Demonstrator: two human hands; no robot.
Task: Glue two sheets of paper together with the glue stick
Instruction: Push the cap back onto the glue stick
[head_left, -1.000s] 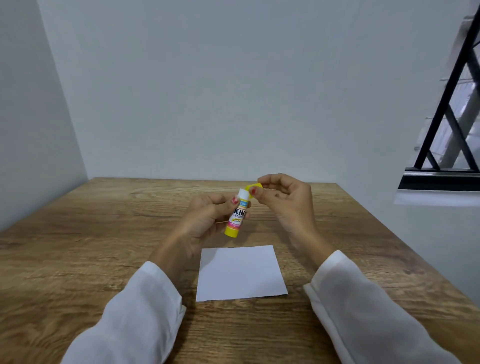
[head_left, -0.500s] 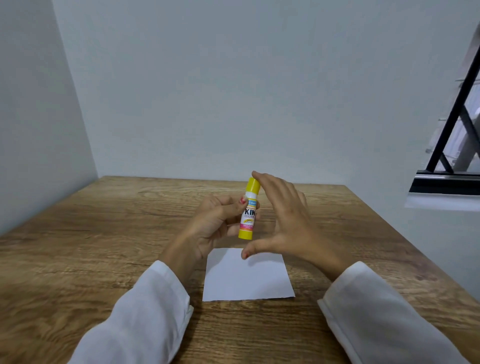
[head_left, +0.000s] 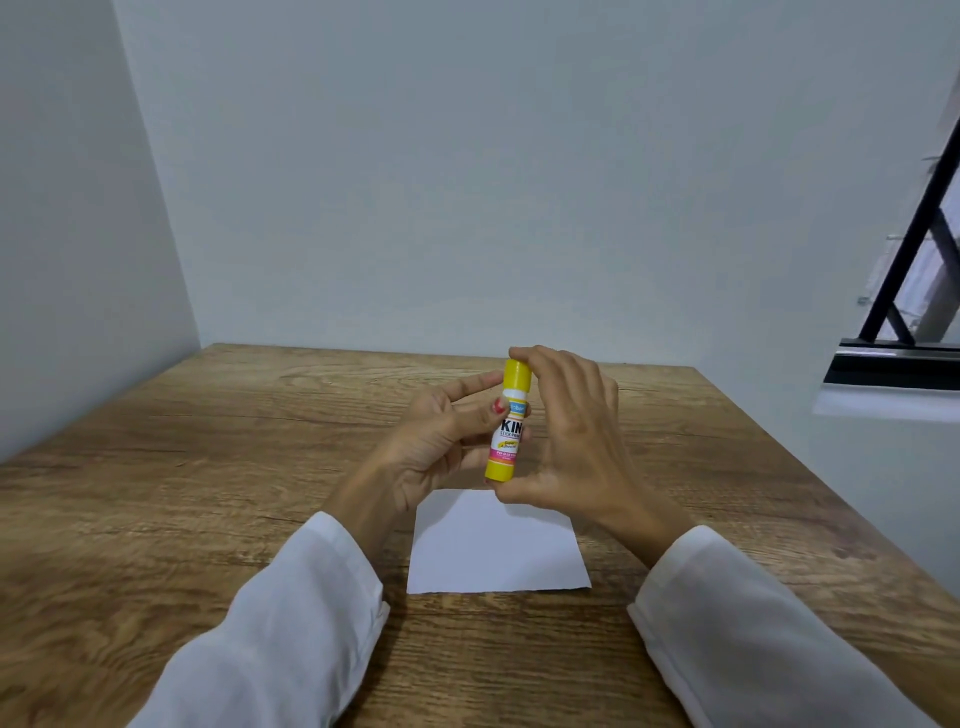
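Note:
A yellow and white glue stick stands upright in the air above the table, its yellow cap on top. My left hand holds its body from the left, thumb on the label and index finger stretched toward the cap. My right hand pinches it end to end, fingertips on the cap and thumb under the base. A white square of paper lies flat on the wooden table just below both hands; whether it is one sheet or two stacked I cannot tell.
Plain walls close in the table at the back and left. A window with a black frame sits at the right. White sleeves cover both forearms near the table's front edge.
The yellow cap, held apart in my right hand a second ago, now sits on the stick. My right hand has spread to span the stick from cap to base.

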